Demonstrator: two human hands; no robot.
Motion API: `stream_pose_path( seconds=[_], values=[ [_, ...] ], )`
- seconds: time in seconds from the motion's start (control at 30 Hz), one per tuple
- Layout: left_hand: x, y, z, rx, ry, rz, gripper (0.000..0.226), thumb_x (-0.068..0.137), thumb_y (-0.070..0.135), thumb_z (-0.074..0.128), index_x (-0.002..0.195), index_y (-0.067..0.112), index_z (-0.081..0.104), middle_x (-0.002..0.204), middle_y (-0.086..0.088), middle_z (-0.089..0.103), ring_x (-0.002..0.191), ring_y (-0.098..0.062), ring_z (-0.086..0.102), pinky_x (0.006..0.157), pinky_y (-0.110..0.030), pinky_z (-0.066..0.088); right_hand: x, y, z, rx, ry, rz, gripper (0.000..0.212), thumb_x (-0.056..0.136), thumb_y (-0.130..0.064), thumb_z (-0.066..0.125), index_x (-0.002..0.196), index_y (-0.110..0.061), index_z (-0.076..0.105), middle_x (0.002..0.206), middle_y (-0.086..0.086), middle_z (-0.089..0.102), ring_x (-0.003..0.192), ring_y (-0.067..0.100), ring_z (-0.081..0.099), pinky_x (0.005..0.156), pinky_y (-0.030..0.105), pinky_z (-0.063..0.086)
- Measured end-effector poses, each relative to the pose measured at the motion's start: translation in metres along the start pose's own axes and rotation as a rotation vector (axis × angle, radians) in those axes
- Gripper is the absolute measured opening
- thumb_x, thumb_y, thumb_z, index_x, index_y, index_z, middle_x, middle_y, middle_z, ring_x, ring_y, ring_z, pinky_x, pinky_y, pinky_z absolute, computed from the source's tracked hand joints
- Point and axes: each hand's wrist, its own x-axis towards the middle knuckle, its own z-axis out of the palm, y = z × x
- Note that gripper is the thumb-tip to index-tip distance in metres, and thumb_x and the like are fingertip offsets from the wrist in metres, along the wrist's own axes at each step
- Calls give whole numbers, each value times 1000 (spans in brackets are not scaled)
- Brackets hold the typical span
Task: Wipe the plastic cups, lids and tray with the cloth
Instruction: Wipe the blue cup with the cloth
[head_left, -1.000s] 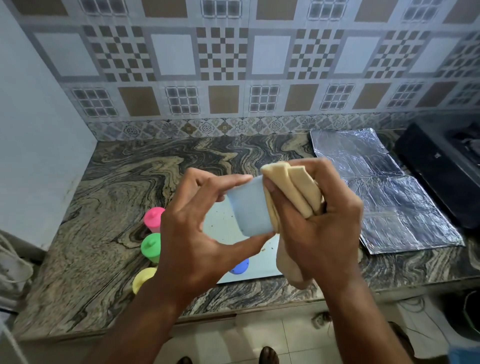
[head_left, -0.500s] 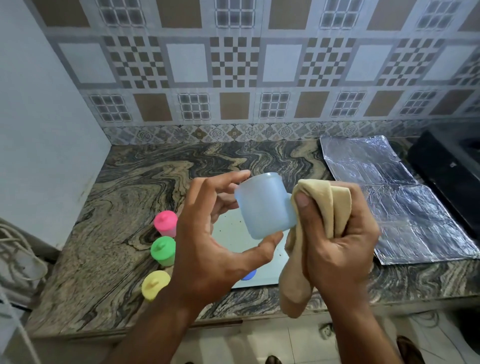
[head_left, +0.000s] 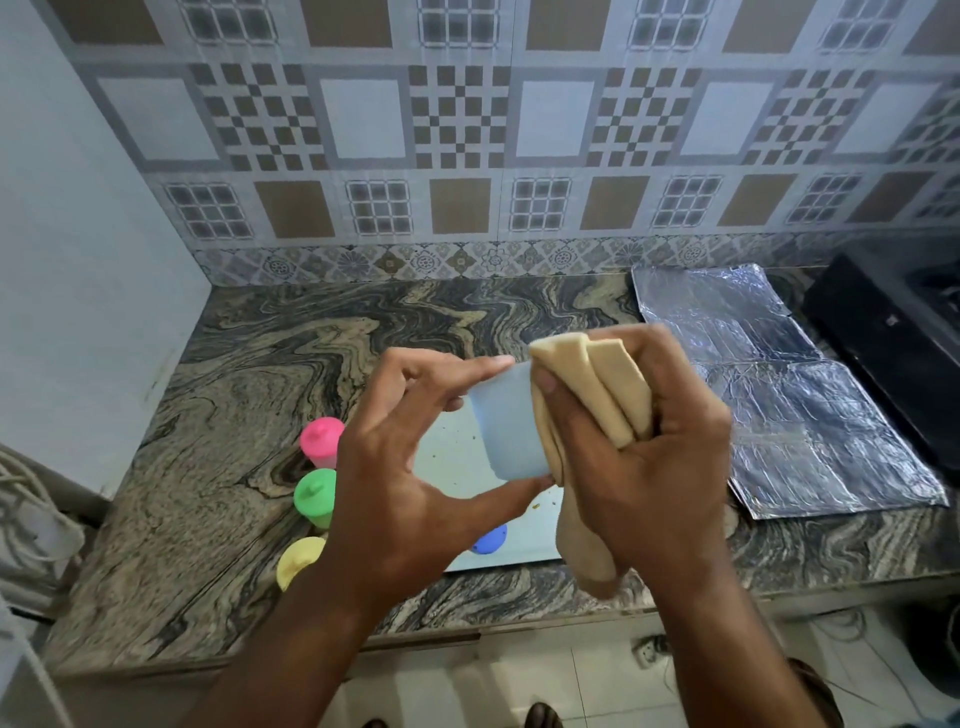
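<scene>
My left hand (head_left: 400, 483) holds a pale blue plastic cup (head_left: 506, 423) above the counter, index finger on its top edge and thumb under it. My right hand (head_left: 654, 452) grips a folded beige cloth (head_left: 597, 395) and presses it against the cup's right side; the cloth's tail hangs down past my wrist. Below the cup lies a white tray (head_left: 457, 457) with crumbs on it and a blue lid (head_left: 488, 540) near its front edge. Left of the tray stand three lidded cups: pink (head_left: 321, 439), green (head_left: 314, 493), yellow (head_left: 298, 558).
The marbled stone counter (head_left: 249, 395) ends at a tiled wall behind and a plain wall on the left. Crinkled foil sheets (head_left: 789, 405) cover its right part, beside a black stove (head_left: 898, 332). The counter's front edge runs just under my forearms.
My right hand has brought the cloth back up against the cup's side, after it had drawn away and dropped lower half a second ago. My left hand turned the cup slightly.
</scene>
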Motion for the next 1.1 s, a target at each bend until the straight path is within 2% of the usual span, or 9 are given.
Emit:
stream_pose_path(
  seconds=[0.13,0.23,0.43,0.5,0.67,0.8,0.87,0.97,1.1],
  values=[
    [-3,-11,-1,-66,27,-54,75,63,34,101,129,25,67,119,4,56,105,-24,63,91,-41,57,7,10,6,-28,-3,64,17,92,-18,81,92,-10,67,78,-4,68,69,21,64,63,39,51],
    [-9,-17,0,-279,94,-151,71,64,28,97,122,32,58,125,-7,61,113,-31,67,96,-52,56,3,14,6,116,106,149,17,93,-16,79,88,-11,64,70,-12,64,59,3,56,55,23,48],
    [-10,-9,6,-627,104,-219,74,69,8,85,130,28,48,131,9,57,119,-21,68,98,-43,58,-27,-2,14,274,184,68,9,92,-18,70,97,-21,63,82,-21,67,71,-5,62,70,11,48],
    [-10,-7,9,-672,78,-230,72,70,6,84,130,25,49,133,12,59,123,-22,66,102,-47,56,-32,-5,17,271,210,44,10,92,-19,69,100,-19,63,88,-22,69,76,-5,65,73,10,49],
    [-8,-15,3,-393,98,-222,73,67,26,96,129,29,58,136,2,62,125,-32,63,102,-54,54,-28,2,8,183,162,38,19,90,-3,73,101,-16,66,93,-20,71,80,-4,68,75,10,50],
    [-3,-10,-2,-52,66,-123,72,62,32,100,126,28,66,123,13,63,113,-15,65,93,-27,52,-26,1,2,86,108,-4,17,90,-14,81,102,-17,70,94,-10,74,78,7,71,67,22,55],
    [-4,-5,-2,10,42,-82,71,61,29,100,124,25,68,117,8,64,110,-11,64,90,-25,52,-21,-2,2,15,55,-48,17,90,-18,84,102,-17,73,97,-4,74,82,16,72,67,31,56],
    [-6,-1,-1,54,45,-23,69,62,34,101,122,21,70,112,8,63,102,-11,63,83,-21,50,-9,0,3,-48,37,-58,15,90,-12,84,101,-15,75,96,-2,74,86,17,71,71,29,54],
    [-12,-6,-2,-26,64,-63,72,61,35,101,124,25,67,116,9,63,105,-19,65,88,-31,55,2,16,2,-22,34,76,15,91,-14,82,89,-17,68,77,-10,67,68,11,61,62,29,50]
  ],
)
